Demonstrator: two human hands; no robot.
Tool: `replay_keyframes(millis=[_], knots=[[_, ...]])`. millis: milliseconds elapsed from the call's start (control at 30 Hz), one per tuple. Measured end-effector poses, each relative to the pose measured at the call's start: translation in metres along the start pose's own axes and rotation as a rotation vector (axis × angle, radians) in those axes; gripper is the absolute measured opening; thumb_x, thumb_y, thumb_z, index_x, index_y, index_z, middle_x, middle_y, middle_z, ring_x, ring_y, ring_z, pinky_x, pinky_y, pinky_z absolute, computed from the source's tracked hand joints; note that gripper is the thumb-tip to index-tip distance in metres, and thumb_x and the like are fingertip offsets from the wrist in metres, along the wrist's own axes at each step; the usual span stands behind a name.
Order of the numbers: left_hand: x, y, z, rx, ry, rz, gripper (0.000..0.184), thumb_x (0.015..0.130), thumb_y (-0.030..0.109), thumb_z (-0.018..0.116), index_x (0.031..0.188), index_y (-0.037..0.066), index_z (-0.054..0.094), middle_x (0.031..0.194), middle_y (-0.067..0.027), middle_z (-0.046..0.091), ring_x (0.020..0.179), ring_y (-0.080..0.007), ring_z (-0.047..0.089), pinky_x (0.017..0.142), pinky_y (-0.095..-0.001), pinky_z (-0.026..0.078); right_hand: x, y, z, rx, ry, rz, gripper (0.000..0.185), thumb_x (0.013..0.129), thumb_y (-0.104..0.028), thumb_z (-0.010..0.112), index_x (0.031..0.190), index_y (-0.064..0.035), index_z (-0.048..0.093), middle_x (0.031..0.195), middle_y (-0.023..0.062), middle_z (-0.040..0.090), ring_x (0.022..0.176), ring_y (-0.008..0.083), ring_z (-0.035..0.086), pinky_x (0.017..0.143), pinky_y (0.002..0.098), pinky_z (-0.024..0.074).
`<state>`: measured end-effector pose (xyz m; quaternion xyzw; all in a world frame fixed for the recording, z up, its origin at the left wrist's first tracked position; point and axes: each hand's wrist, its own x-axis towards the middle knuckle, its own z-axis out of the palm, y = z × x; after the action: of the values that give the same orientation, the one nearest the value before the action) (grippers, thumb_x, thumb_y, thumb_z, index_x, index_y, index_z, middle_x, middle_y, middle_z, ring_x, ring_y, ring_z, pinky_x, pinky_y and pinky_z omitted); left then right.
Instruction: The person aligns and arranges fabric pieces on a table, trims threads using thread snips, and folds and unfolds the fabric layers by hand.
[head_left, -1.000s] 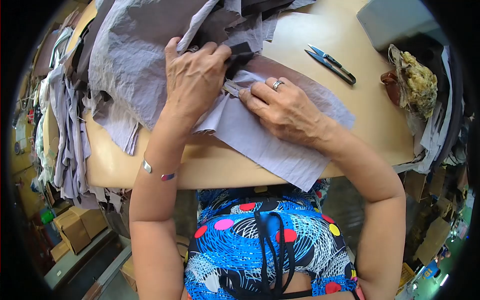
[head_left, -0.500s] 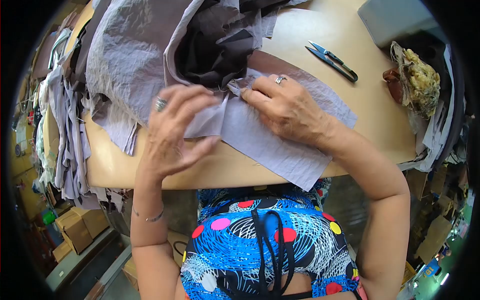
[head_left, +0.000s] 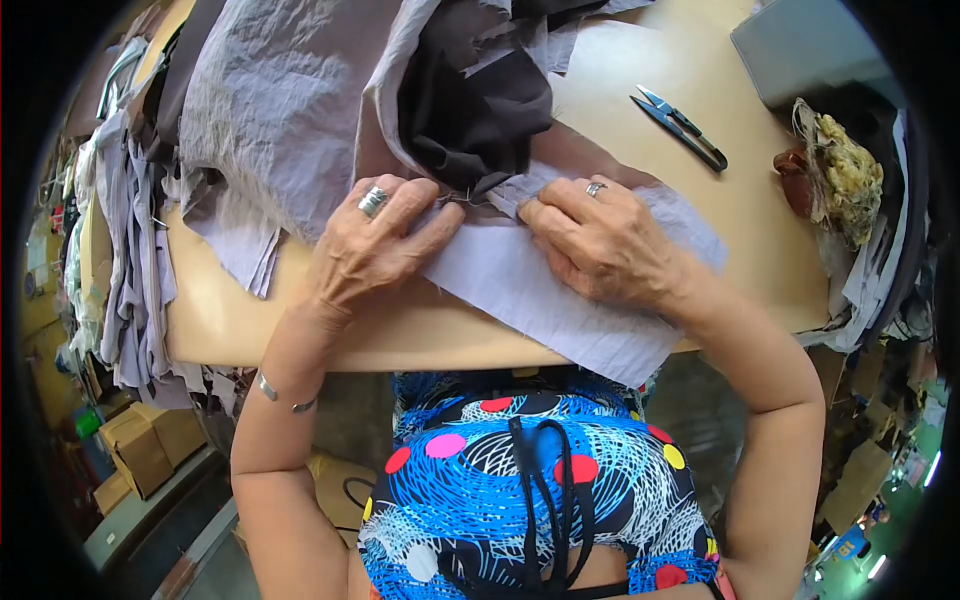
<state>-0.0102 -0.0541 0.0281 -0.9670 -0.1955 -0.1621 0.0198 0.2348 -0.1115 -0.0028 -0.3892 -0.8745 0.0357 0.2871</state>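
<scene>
A lavender-grey piece of fabric (head_left: 560,300) with frayed edges lies over the table's front edge. My right hand (head_left: 605,245) is closed on its upper edge, fingers curled and pressed together. My left hand (head_left: 385,238) pinches the same cloth at the left, near a seam with loose threads. Its fingertips are partly hidden in the folds. Between and above the hands, a dark brown cloth (head_left: 470,120) lies bunched. A large crinkled lavender-grey garment piece (head_left: 270,110) spreads at the upper left, joined or lying against the dark cloth; I cannot tell which.
Black thread snips (head_left: 682,128) lie on the wooden table (head_left: 250,325) at the right. Beyond them are a grey box (head_left: 810,50) and a yellowish tangle of thread (head_left: 845,175). Stacked fabric (head_left: 130,240) hangs at the left edge. Cardboard boxes (head_left: 140,450) stand on the lower left.
My left hand was raised with fingers apart and blurred; it has come down onto the cloth and closed on it. My right hand and the cloth sit slightly farther right in view.
</scene>
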Motion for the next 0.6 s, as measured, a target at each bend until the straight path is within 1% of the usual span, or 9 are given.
replay_keyframes(millis=[100,200,300,400,500,600], knots=[[0.003,0.002,0.006,0.016,-0.003,0.008,0.031,0.074,0.013,0.056,0.104,0.011,0.061,0.093,-0.0042,0.053,0.078,-0.0187,0.056,0.075,-0.0329,0.047,0.004,-0.003,-0.003,-0.023,-0.019,0.018,0.026,0.071,-0.009,0.062,0.097,-0.0041,0.058,0.079,0.0071,0.051,0.06,0.0212,0.056,0.058,0.0327,0.0453],[0.004,0.003,0.004,0.042,-0.023,0.017,0.031,0.073,0.013,0.056,0.104,0.011,0.061,0.094,-0.004,0.053,0.079,-0.0187,0.056,0.075,-0.0327,0.047,0.002,-0.002,-0.002,-0.029,-0.008,-0.027,0.03,0.072,-0.009,0.062,0.101,-0.003,0.059,0.079,0.0072,0.051,0.06,0.0209,0.056,0.059,0.0319,0.0452],[0.004,0.0,-0.002,0.134,0.037,0.096,0.031,0.073,0.013,0.056,0.104,0.01,0.061,0.093,-0.0044,0.053,0.078,-0.0185,0.056,0.075,-0.0322,0.047,0.003,-0.001,-0.002,-0.027,-0.003,-0.035,0.032,0.072,-0.009,0.062,0.102,-0.0023,0.059,0.079,0.0071,0.051,0.061,0.021,0.056,0.059,0.0318,0.0456],[0.005,0.0,0.0,0.092,0.062,0.101,0.036,0.072,0.007,0.056,0.107,0.011,0.063,0.086,-0.0054,0.051,0.076,-0.0217,0.053,0.07,-0.0329,0.048,0.004,-0.002,-0.003,-0.037,-0.03,-0.012,0.033,0.071,-0.009,0.062,0.104,-0.0022,0.059,0.079,0.0072,0.051,0.061,0.0214,0.056,0.058,0.0321,0.0464],[0.007,-0.001,0.007,0.141,-0.016,0.116,0.035,0.073,0.01,0.055,0.107,0.009,0.063,0.08,-0.0042,0.049,0.073,-0.0202,0.053,0.068,-0.0322,0.047,0.006,-0.003,-0.005,-0.026,-0.055,0.007,0.034,0.071,-0.01,0.062,0.104,-0.0022,0.059,0.079,0.0075,0.051,0.061,0.0215,0.057,0.057,0.0323,0.0473],[0.007,-0.006,0.01,0.122,-0.035,0.136,0.036,0.073,0.011,0.054,0.109,0.007,0.062,0.076,-0.0029,0.049,0.069,-0.0183,0.053,0.066,-0.0312,0.047,0.006,-0.002,-0.004,-0.029,-0.063,0.007,0.035,0.071,-0.01,0.061,0.105,-0.0024,0.059,0.079,0.0076,0.051,0.062,0.0215,0.057,0.057,0.0323,0.0475]])
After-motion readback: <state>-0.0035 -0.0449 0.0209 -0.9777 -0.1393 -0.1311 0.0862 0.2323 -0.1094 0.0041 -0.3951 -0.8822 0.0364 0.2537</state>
